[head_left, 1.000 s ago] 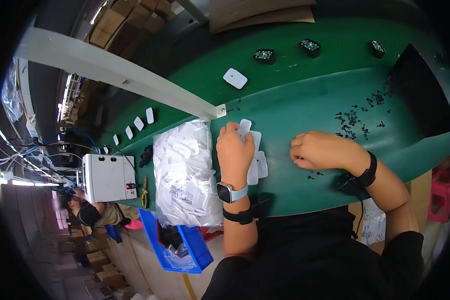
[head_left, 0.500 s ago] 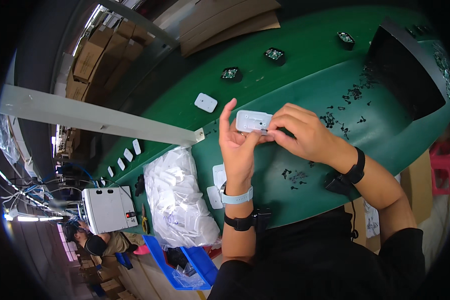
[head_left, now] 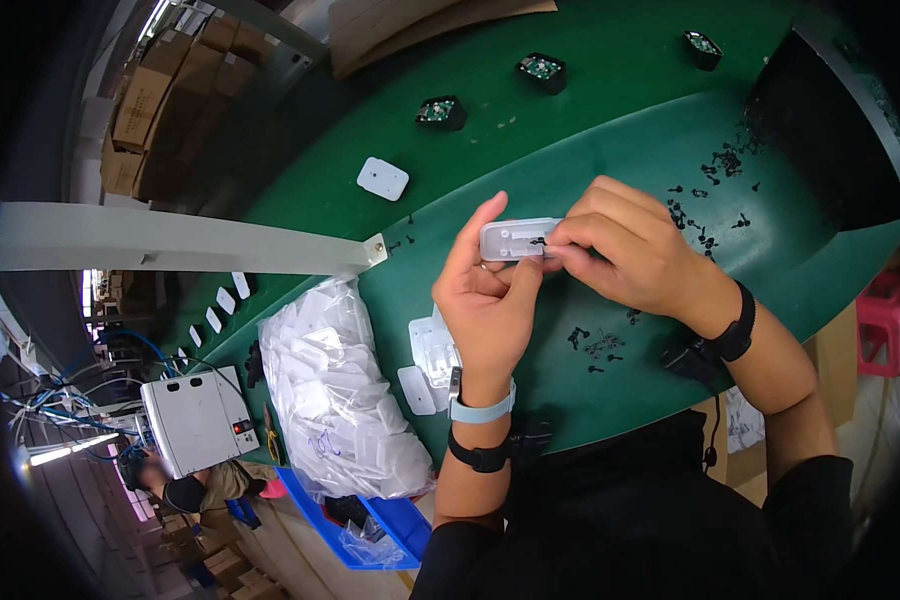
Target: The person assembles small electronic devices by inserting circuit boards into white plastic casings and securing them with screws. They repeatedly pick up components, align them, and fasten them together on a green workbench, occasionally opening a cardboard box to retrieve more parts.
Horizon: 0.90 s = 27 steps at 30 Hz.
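Observation:
My left hand (head_left: 492, 295) holds a white plastic cover (head_left: 505, 240) by its edge, inner side up, the thumb along its near side. Over the cover's right end, my right hand (head_left: 620, 245) pinches a small black part (head_left: 537, 241) against the inside; fingertips hide most of it. Several more white covers (head_left: 432, 350) lie on the green mat beside my left wrist. Small black parts are scattered in a group (head_left: 685, 215) right of my right hand, and another little pile (head_left: 600, 345) lies below it.
A clear bag of white covers (head_left: 340, 390) lies left of my left forearm. Black housings with circuit boards (head_left: 542, 70) and a white cover (head_left: 382, 178) stand along the green belt. A metal bar (head_left: 190, 240) juts in from the left. A blue bin (head_left: 410, 530) sits below the bag.
The cover is tilted differently in my left hand, and my right fingertips have moved further over its inside, where a black part now shows. The whole view has shifted slightly.

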Motion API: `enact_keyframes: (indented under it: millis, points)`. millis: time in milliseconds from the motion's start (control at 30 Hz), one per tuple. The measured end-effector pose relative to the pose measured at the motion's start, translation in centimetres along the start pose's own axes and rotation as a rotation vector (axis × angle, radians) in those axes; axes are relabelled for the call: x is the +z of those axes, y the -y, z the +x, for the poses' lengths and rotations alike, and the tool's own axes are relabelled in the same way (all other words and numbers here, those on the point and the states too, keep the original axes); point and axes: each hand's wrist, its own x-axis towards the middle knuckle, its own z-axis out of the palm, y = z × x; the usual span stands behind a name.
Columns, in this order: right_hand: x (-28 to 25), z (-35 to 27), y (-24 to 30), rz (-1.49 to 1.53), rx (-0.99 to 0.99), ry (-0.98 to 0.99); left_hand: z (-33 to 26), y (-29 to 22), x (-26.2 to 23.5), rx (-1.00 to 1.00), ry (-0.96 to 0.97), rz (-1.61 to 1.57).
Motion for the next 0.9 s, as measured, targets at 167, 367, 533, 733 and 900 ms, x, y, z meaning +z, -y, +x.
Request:
enact_keyframes:
  millis: [167, 367, 533, 733, 900]
  points:
    - [0.2, -0.1, -0.5, -0.016, -0.01, -0.001, -0.5, 0.1, 0.4, 0.023, -0.004, 0.027]
    - [0.1, -0.3, -0.2, -0.051, 0.048, 0.004, -0.8, 0.8, 0.6, 0.091, -0.027, 0.064]
    - [0.2, -0.6, 0.1, -0.067, 0.081, 0.008, -1.1, 0.9, 1.0, 0.124, -0.057, 0.098]
    - [-0.2, -0.7, 0.4, -0.179, 0.072, 0.083, -1.1, 1.4, 1.4, 0.159, -0.087, 0.136]
    - [-0.3, -0.8, 0.5, -0.189, 0.086, 0.104, -1.1, 1.7, 1.3, 0.192, -0.07, 0.166]
